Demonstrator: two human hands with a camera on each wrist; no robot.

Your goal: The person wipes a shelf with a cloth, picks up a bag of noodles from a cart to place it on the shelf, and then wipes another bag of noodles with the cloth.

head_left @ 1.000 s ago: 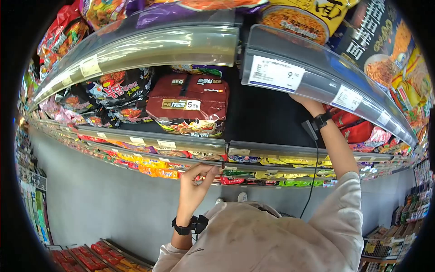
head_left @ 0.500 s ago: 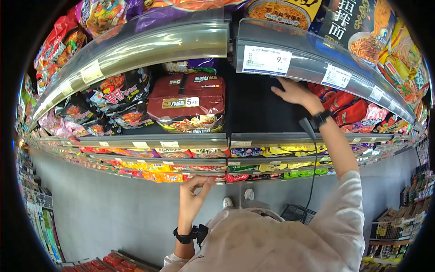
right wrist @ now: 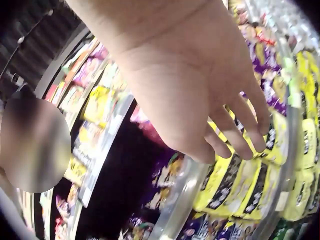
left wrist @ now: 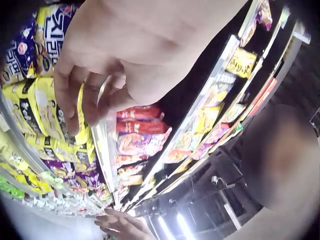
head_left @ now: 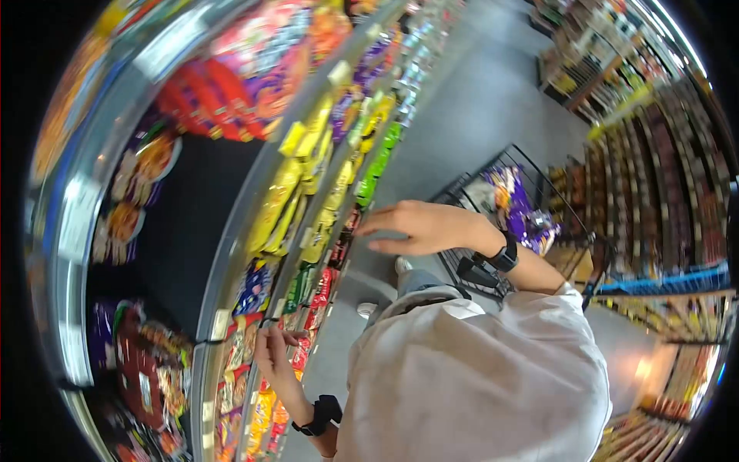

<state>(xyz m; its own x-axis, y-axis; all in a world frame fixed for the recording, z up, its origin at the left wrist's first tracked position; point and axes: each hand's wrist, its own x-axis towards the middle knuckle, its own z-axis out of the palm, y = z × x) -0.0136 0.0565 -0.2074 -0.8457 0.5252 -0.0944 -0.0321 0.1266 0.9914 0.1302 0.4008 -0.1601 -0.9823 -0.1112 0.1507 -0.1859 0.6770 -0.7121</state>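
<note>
My right hand (head_left: 427, 227) reaches out palm down over the aisle, between the shelves and a black wire shopping cart (head_left: 550, 187). Its fingers are relaxed, with nothing in them. In the right wrist view, yellow noodle packs (right wrist: 225, 185) appear behind the spread fingers (right wrist: 240, 142). Lower in the head view, my left hand (head_left: 277, 358) is close to the shelf fronts, its fingers loosely bent around nothing. Purple packages (head_left: 523, 204) lie in the cart. A dark red noodle multipack (head_left: 138, 377) sits on the upper shelf at lower left.
A dark shelf board (head_left: 196, 208) lies bare between red packs (head_left: 208, 96) and the multipack. Rows of colourful packs fill the lower tiers. Grey floor (head_left: 477, 77) runs along the aisle, with further stocked shelves (head_left: 647, 192) on the right.
My right hand has drawn back from under the shelf and swung out over the aisle beside the cart. The head view has turned right, bringing the cart into fuller view. The left hand stays empty.
</note>
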